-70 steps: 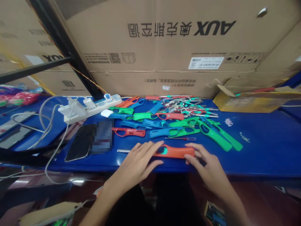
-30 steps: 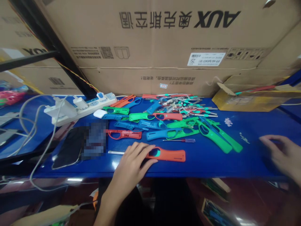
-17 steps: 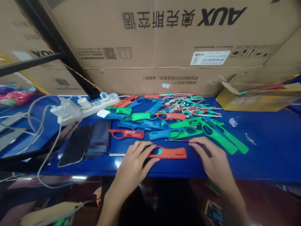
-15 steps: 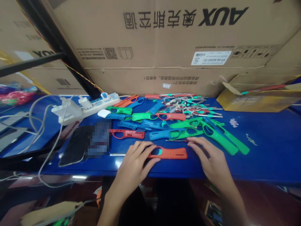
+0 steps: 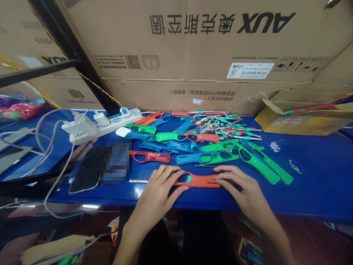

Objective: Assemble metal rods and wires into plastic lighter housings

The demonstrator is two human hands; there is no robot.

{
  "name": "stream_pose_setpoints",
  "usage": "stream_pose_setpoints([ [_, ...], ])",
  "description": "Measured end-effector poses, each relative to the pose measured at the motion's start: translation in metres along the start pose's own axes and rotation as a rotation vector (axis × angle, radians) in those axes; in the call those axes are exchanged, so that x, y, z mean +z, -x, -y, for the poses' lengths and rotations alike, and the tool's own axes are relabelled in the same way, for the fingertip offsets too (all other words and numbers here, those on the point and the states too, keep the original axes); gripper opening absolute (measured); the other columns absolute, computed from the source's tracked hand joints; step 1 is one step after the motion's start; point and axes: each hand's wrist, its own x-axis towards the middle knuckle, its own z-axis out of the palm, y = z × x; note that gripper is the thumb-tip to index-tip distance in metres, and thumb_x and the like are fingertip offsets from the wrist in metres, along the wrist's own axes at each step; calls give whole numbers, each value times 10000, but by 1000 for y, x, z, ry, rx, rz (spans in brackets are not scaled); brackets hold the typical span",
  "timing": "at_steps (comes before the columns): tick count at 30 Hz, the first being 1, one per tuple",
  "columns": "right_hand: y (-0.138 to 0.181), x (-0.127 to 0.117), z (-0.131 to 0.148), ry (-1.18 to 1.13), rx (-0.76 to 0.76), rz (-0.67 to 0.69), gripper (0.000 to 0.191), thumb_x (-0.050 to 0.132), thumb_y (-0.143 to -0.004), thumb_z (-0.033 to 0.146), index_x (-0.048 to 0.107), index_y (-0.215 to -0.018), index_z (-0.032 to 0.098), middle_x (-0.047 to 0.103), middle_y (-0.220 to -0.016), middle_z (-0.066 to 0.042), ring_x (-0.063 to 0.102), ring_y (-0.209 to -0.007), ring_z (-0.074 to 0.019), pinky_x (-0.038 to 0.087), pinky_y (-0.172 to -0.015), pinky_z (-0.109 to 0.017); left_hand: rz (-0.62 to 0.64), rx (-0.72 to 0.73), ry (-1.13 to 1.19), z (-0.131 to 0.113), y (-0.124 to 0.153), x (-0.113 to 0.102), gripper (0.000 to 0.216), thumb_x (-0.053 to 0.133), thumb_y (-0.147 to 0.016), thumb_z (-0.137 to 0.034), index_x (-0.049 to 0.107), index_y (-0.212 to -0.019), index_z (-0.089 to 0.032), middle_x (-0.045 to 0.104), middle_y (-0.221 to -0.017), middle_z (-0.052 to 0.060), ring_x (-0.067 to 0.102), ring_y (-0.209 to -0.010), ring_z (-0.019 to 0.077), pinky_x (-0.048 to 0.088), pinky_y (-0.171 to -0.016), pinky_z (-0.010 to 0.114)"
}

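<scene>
An orange long-nosed lighter (image 5: 202, 181) lies flat along the front of the table, its metal tube (image 5: 138, 181) pointing left. My left hand (image 5: 162, 187) is closed around the lighter between handle and tube, thumb on the near side, fingers on the far side. With its fingertips, my right hand (image 5: 239, 184) pinches the handle's right end. Just beyond the lighter lies a thin screwdriver shaft (image 5: 204, 166), its grip hidden by my right fingers. Behind it are a blue lighter shell (image 5: 190, 158), a red shell half (image 5: 154, 157) and green lighter shells (image 5: 259, 163).
Lighter tubes with wires (image 5: 220, 127) are heaped at the back. A power strip (image 5: 110, 127) with plugs and white cables stands left, near a dark phone (image 5: 89, 169). An open yellow-taped box (image 5: 303, 119) sits back right, and a large carton (image 5: 193, 48) walls the rear.
My right hand has moved slightly left and nearer, from the screwdriver grip onto the orange lighter's handle end. My left hand keeps its hold.
</scene>
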Motion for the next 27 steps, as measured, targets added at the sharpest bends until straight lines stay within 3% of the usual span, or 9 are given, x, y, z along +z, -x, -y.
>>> stream_pose_setpoints([
  [7, 3, -1, -3, -25, 38, -21, 199, 572, -1013, 323, 747, -952, 250, 737, -1139, -63, 718, -1056, -214, 563, -924, -324, -16, 3, 4, 0, 1, 1, 306, 613, -1017, -351, 603, -1304, -244, 670, -1283, 61, 596, -1159, 245, 471, -953, 419],
  [17, 5, 2, -7, 41, -59, 6, 153, 608, -1001, 306, 754, -1035, 277, 717, -1208, -50, 716, -1077, -193, 569, -898, -281, -46, -18, -10, 0, 1, 3, 301, 621, -1009, -362, 630, -1290, -255, 685, -1246, 65, 616, -1134, 255, 494, -945, 428],
  [21, 7, 2, -4, 59, -71, -14, 125, 648, -979, 314, 757, -1019, 268, 751, -1124, -38, 739, -1002, -186, 587, -848, -263, -51, -24, -7, 0, 1, 3, 298, 620, -1010, -359, 626, -1287, -251, 682, -1249, 62, 612, -1136, 258, 488, -950, 437],
  [27, 8, 3, -1, 61, -125, -70, 145, 609, -994, 249, 751, -966, 246, 765, -1084, -37, 749, -981, -177, 584, -897, -266, -43, -6, 8, 1, 1, 3, 291, 618, -1013, -342, 606, -1288, -249, 676, -1257, 55, 603, -1148, 257, 463, -966, 442],
])
